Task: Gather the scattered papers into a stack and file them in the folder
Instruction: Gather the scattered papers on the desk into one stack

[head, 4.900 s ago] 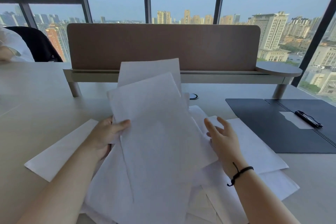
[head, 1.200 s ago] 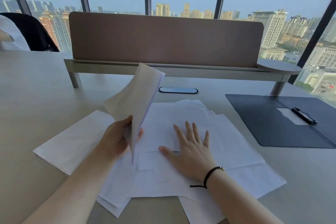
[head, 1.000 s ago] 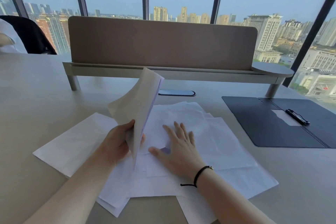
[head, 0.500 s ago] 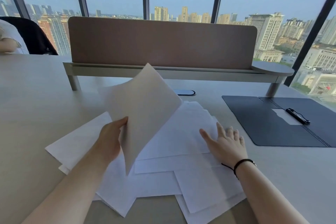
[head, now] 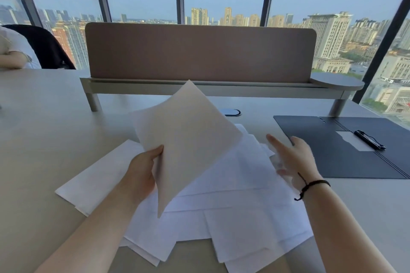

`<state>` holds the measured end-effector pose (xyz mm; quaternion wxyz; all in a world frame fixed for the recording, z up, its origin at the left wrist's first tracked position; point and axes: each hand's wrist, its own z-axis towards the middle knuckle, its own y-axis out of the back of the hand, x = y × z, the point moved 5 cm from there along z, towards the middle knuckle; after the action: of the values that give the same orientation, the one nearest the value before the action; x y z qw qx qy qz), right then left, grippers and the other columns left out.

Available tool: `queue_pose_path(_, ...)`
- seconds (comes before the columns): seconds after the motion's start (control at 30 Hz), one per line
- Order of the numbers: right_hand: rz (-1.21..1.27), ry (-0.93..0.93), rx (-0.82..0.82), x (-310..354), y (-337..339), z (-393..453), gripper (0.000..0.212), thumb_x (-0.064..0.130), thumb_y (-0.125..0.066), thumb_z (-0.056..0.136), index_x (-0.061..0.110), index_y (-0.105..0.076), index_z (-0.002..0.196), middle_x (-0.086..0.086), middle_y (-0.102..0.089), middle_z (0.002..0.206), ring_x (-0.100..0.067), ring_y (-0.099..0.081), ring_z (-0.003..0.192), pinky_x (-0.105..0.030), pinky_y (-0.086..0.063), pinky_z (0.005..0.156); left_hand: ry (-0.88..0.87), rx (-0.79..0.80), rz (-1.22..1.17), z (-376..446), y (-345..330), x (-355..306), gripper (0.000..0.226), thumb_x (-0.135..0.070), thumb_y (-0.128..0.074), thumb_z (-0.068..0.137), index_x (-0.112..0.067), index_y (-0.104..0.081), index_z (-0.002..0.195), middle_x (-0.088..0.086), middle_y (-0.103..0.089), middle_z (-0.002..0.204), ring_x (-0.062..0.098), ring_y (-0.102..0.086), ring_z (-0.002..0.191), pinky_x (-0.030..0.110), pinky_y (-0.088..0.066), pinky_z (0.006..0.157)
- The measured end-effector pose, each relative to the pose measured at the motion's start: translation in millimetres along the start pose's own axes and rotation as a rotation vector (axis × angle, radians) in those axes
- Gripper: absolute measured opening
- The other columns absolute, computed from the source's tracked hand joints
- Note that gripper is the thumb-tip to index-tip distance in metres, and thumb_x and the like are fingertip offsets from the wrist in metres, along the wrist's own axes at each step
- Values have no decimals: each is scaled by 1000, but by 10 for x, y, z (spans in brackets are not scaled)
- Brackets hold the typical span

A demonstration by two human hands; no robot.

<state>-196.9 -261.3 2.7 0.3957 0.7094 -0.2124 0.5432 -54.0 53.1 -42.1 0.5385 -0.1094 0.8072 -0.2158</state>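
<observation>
White sheets, the held papers (head: 188, 139), are lifted higher and turned flatter toward the camera than half a second ago, now covering most of the cable port (head: 233, 112) in the desk (head: 44, 128). The right hand (head: 292, 157) has left the pile and moved toward the right of the frame, closer to the folder (head: 332, 157). At centre left, the left hand (head: 142, 173) pinches the raised sheets at their lower left edge, thumb in front and the fingers hidden behind the paper. The right hand hovers at centre right, fingers loosely spread and holding nothing, its fingertips over the right edge of the scattered papers (head: 233, 206); a black band (head: 310, 186) circles the wrist. The dark folder lies open at the right of the frame, with a black clip (head: 369, 139) on its inner spine, and its right part is cut off by the frame edge. How many sheets the left hand holds cannot be made out.
</observation>
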Motion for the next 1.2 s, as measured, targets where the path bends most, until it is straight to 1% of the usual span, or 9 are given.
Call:
queue_pose_path(0.17,299,-248,243,-190,-81,36,46,38,-82,77,7,-62,106,-18,-60,88,-26,-52,49,-27,-44,46,-4,-31,-30,58,62,-23,30,-12,-58,96,-2,-67,124,16,-72,119,30,-70,101,39,-55,80)
queue_pose_path(0.27,305,-258,359,-248,-194,22,39,24,-80,81,-8,-70,102,-26,-73,97,-34,-67,70,-44,-59,67,-20,-21,-3,80,64,-34,31,-14,-59,95,-4,-68,123,15,-72,121,31,-69,105,40,-55,83)
queue_pose_path(0.37,264,-137,403,-245,-265,9,31,6,-75,82,0,-71,112,-25,-75,103,-38,-73,83,-60,-57,85,-68,1,29,79,52,-66,34,-17,-58,96,-6,-66,127,13,-70,124,32,-66,115,42,-53,91)
queue_pose_path(0.53,31,168,185,-166,-295,0,19,9,-73,80,18,-70,97,-5,-77,86,-29,-75,72,-44,-63,65,-144,21,53,-14,53,-183,36,-21,-60,94,-11,-67,127,9,-72,123,29,-67,117,43,-49,101)
queue_pose_path(0.57,-24,244,126,-112,-285,-28,7,12,-73,81,13,-68,86,-4,-74,79,-29,-70,66,-42,-58,60,-150,25,64,-45,45,-204,35,-22,-60,94,-11,-68,126,8,-73,121,28,-68,115,42,-51,98)
queue_pose_path(0.67,-7,340,-20,-82,-235,-32,33,14,-69,83,1,-46,65,-5,-47,58,-24,-38,53,-31,-33,51,-144,50,95,-138,13,-233,31,-24,-56,96,-13,-71,121,7,-76,114,24,-73,100,37,-55,83)
queue_pose_path(0.8,420,118,19,-149,-257,-112,25,11,-64,81,-11,-54,88,-11,-53,73,-22,-48,64,-36,-41,59,-99,63,113,-173,-16,-207,36,-26,-53,95,-11,-69,124,10,-74,118,27,-72,96,37,-54,79)
queue_pose_path(0.97,605,-30,148,-219,-423,-186,8,4,-60,86,3,-58,94,-17,-60,91,-30,-55,79,-44,-45,72,-102,24,83,-169,-48,-150,32,-20,-59,92,-8,-71,120,12,-76,113,25,-74,88,36,-55,76)
queue_pose_path(1.2,854,-102,202,-208,-391,-191,19,0,-53,98,9,-67,107,-14,-73,109,-32,-68,97,-49,-55,94,-162,28,-27,-143,-48,-144,40,-21,-67,87,-11,-68,126,10,-73,121,31,-68,112,49,-50,100)
